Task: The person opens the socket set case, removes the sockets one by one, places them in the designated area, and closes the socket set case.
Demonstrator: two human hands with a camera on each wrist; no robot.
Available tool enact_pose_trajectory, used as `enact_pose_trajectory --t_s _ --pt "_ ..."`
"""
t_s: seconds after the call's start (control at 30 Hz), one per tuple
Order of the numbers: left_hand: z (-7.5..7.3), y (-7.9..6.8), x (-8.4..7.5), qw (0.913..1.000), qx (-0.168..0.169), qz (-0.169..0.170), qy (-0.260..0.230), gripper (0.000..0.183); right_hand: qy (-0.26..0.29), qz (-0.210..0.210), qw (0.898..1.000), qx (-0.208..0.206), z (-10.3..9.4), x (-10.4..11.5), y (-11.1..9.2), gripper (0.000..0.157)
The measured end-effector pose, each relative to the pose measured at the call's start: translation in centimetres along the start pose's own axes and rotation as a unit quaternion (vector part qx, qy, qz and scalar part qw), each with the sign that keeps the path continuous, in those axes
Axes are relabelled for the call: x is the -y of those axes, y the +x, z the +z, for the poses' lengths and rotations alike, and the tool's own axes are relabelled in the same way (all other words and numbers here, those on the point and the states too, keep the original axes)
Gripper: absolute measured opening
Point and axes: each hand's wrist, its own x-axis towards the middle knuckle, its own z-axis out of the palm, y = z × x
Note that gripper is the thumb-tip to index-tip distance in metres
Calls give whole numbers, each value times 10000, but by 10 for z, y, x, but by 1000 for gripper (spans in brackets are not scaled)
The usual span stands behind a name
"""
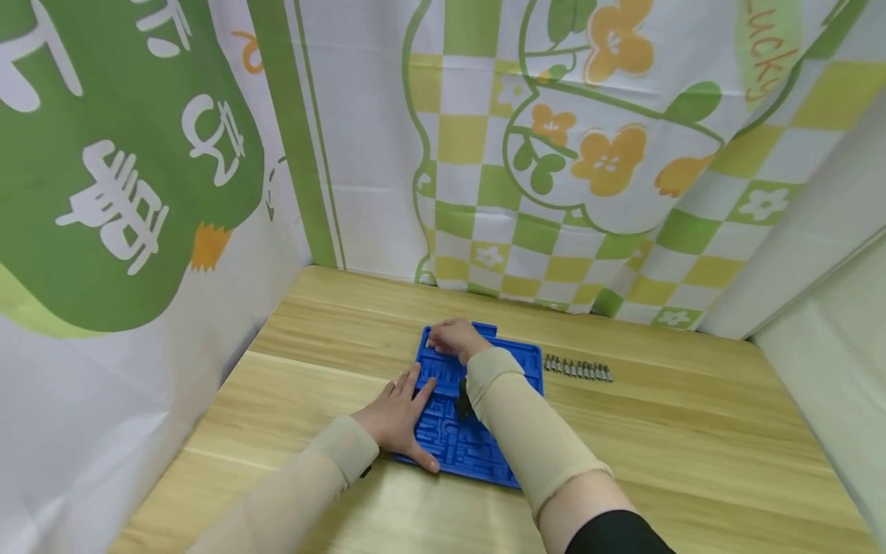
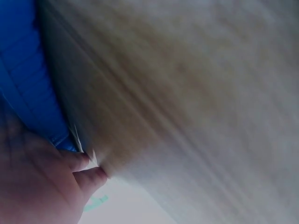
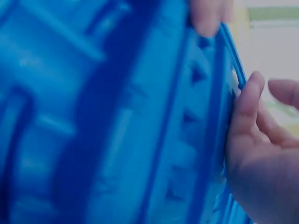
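Observation:
A blue moulded plastic tray (image 1: 453, 435) with many shaped recesses lies on the wooden table. My left hand (image 1: 398, 415) rests with spread fingers along its left edge, the thumb near the front edge. In the left wrist view, two fingertips of the left hand (image 2: 86, 175) show beside the blue tray (image 2: 28, 70). At the tray's far left corner my right hand (image 1: 455, 338) reaches down with bent fingers. Close up, the right hand (image 3: 261, 126) lies against the tray's ridged side (image 3: 187, 140); I cannot tell whether a small part is between its fingertips.
A row of several small metal bits (image 1: 578, 368) lies on the table just right of the tray. Wooden tabletop (image 1: 664, 431) extends to the right and front. A patterned curtain (image 1: 484, 192) hangs behind, and another green-and-white cloth (image 1: 138, 169) hangs at the left.

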Motion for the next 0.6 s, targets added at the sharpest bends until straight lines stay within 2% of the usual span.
enact_pose_trajectory --t_s 0.1,0.17,0.4,0.6 --pt "0 1 2 10000 8 13 -57 141 672 237 9974 116 -4 -3 5 30" --pt "-1 0 2 10000 17 34 -52 142 813 353 9959 180 -5 -3 7 28" --pt "-1 1 3 10000 -5 12 6 142 41 355 9993 136 3 5 -1 21" --pt "-3 -1 0 10000 51 -6 -24 140 98 543 9983 171 3 4 2 17"
